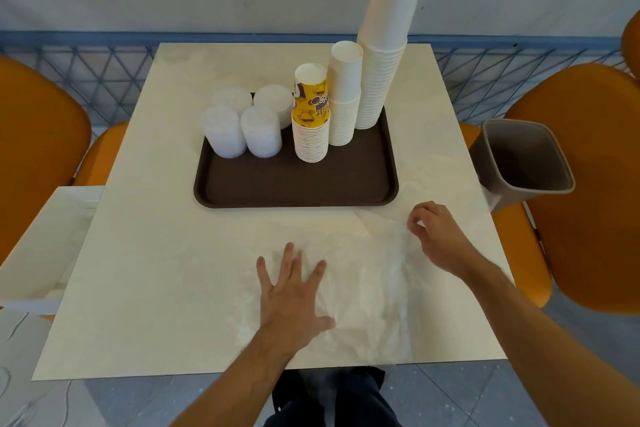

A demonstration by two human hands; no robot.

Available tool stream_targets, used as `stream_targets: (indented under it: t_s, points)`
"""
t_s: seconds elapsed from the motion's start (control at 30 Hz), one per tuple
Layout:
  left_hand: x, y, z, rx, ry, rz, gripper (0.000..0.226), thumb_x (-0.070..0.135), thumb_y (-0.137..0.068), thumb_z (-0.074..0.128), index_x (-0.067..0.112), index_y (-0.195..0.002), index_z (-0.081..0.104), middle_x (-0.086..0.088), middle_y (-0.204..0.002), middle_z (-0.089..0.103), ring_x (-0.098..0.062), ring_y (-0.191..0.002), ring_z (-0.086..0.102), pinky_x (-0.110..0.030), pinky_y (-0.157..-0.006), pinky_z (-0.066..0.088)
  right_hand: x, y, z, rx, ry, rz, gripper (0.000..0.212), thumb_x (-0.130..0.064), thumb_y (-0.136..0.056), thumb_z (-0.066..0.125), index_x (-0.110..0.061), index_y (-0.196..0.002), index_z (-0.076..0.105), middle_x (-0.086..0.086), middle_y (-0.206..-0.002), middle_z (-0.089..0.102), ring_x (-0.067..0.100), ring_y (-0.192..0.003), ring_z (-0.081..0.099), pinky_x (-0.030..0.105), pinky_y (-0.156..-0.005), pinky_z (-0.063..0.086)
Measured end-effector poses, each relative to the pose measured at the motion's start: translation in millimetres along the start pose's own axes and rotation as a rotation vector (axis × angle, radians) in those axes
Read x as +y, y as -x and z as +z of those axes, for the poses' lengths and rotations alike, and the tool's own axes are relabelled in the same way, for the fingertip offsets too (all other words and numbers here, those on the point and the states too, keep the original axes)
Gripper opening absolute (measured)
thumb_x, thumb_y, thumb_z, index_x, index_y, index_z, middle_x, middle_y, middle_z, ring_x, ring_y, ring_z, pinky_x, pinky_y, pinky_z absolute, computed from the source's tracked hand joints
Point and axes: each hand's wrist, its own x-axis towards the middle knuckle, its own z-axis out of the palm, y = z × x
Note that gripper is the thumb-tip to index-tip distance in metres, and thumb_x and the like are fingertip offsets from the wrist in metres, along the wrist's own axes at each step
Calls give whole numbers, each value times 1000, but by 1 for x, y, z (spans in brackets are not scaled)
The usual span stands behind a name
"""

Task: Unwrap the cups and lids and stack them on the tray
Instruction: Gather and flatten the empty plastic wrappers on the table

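A brown tray (298,187) sits mid-table. On it stand several stacks of clear lids (242,121), a yellow printed cup stack (311,114), a short white cup stack (344,94) and a tall leaning white cup stack (388,38). A clear plastic wrapper (374,284) lies flat on the table in front of the tray. My left hand (292,298) presses flat on the wrapper's left part with fingers spread. My right hand (440,236) pinches the wrapper's upper right edge.
A grey bin (523,163) stands tilted at the table's right edge. Orange chairs (588,184) flank the table on both sides. A white surface (41,243) adjoins the table at the left. A blue mesh fence runs behind.
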Motion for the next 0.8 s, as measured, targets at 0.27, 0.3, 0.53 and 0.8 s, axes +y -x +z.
stream_targets:
  t_s: [0.27, 0.3, 0.53, 0.8]
  points:
    - [-5, -4, -6, 86, -17, -44, 122, 91, -66, 47, 31, -157, -7, -12, -156, -39, -34, -141, -39, -70, -103, -23, -34, 70, -25, -97, -240, -5, 19, -22, -104, 52, -33, -89, 58, -8, -136, 52, 14, -129, 45, 46, -114, 37]
    - [-6, -3, -6, 116, 13, -13, 118, 90, -69, 46, 31, -157, -5, -9, -157, -37, -32, -143, -37, -68, -106, -21, -42, 77, -27, -65, -270, -7, 19, -23, -104, 52, -34, -89, 58, -10, -136, 51, 13, -128, 46, 45, -114, 38]
    - [-5, 17, -44, 38, 1426, -188, 24, 54, -100, 42, 39, -116, 51, -2, -128, 58, -19, -104, 63, -25, -81, 52, -108, 109, -12, 45, -332, -84, 19, -25, -102, 55, -37, -88, 56, -14, -138, 47, 10, -132, 42, 42, -111, 34]
    - [-38, 8, -35, -48, 1702, -178, 52, 61, -88, 61, 40, -131, 40, 2, -112, 69, -21, -104, 68, -43, -95, 55, -169, 109, 69, -109, -158, -57, 24, -30, -107, 44, -21, -118, 62, -4, -156, 31, 21, -143, 29, 40, -111, 31]
